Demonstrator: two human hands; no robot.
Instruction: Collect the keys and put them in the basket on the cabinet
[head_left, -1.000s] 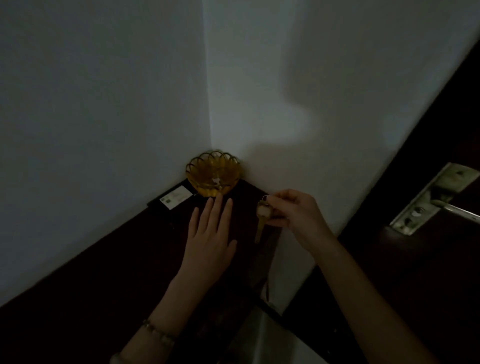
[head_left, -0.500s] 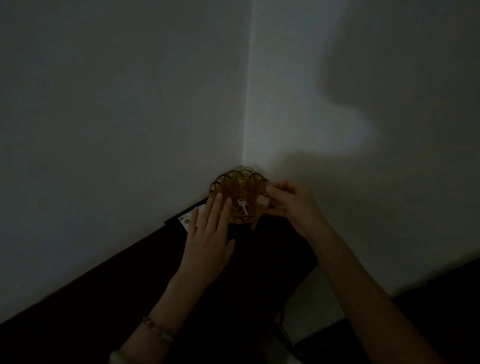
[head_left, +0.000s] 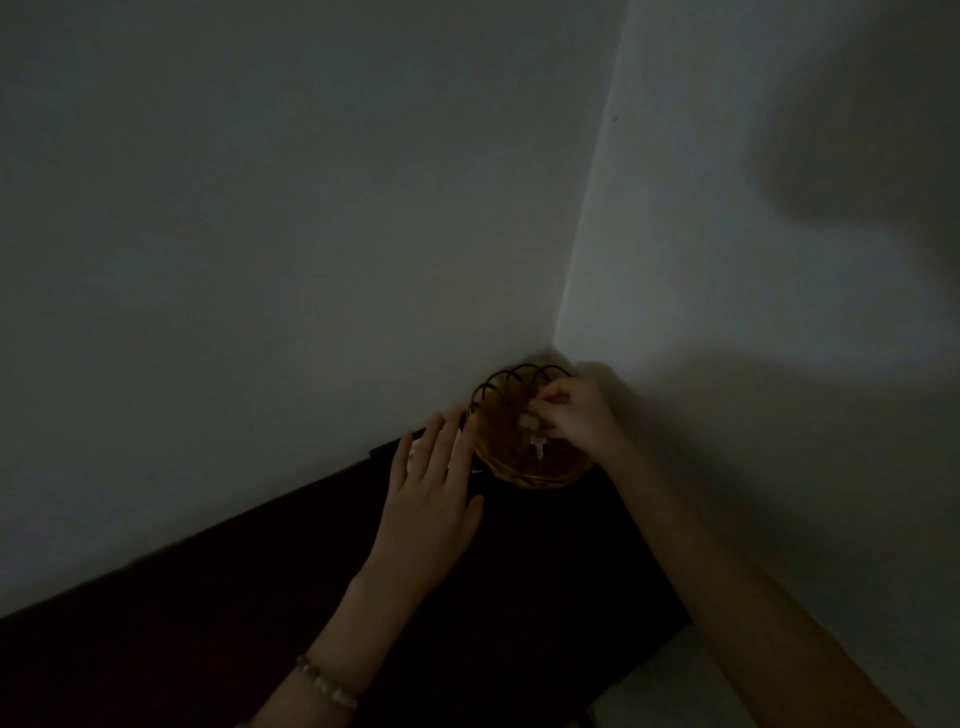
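In a dim corner, a person's right hand (head_left: 574, 415) hangs directly over the amber wire basket (head_left: 524, 470) on the dark cabinet (head_left: 545, 571), fingers pinched on a pale key (head_left: 527, 420) held just above the bowl. A second light key (head_left: 537, 447) lies below it inside the basket; its long axis cannot be told. The left hand (head_left: 428, 499) rests flat, fingers spread, touching the basket's left rim. Two keys, one basket, one beaded bracelet (head_left: 327, 683) count.

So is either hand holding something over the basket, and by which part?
The right hand pinches a pale key at its top over the amber scalloped basket; the left hand holds nothing.
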